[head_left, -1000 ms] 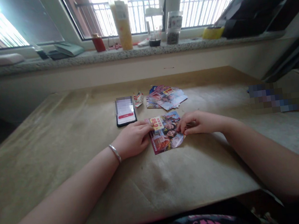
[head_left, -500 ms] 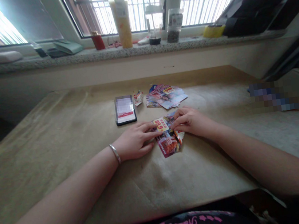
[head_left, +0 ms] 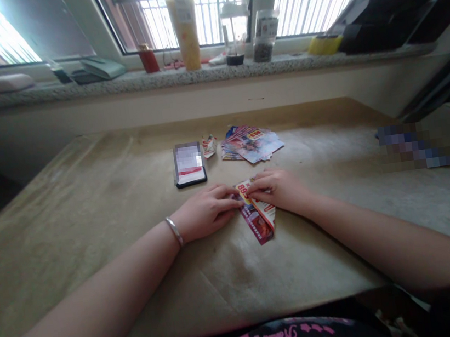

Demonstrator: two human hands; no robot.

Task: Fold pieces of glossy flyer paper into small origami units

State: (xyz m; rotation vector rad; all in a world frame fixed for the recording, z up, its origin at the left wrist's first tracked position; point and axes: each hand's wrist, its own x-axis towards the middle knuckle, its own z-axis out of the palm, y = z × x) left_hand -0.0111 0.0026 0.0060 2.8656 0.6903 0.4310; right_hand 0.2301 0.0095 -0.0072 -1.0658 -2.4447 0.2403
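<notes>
A colourful printed flyer [head_left: 258,224] lies on the table in front of me, its right part folded over so that a white and red strip shows. My left hand [head_left: 203,211], with a silver bangle at the wrist, rests its outstretched fingertips on the flyer's left edge. Across the upper right of the paper, my right hand [head_left: 283,189] has its fingers closed together on the folded-over part. The flyer's upper end is partly hidden under these fingers.
Beyond my hands lie a phone [head_left: 189,165], a small folded paper piece [head_left: 210,146] and a fanned pile of flyers [head_left: 250,144]. A blurred-out item [head_left: 415,146] is at the right. Bottles and cups, including a tall yellow-filled cup [head_left: 187,32], line the windowsill [head_left: 180,79].
My right hand has moved left and brought the flyer's right part over, so more white shows. The flyer has turned slightly; my left hand stays nearly in place.
</notes>
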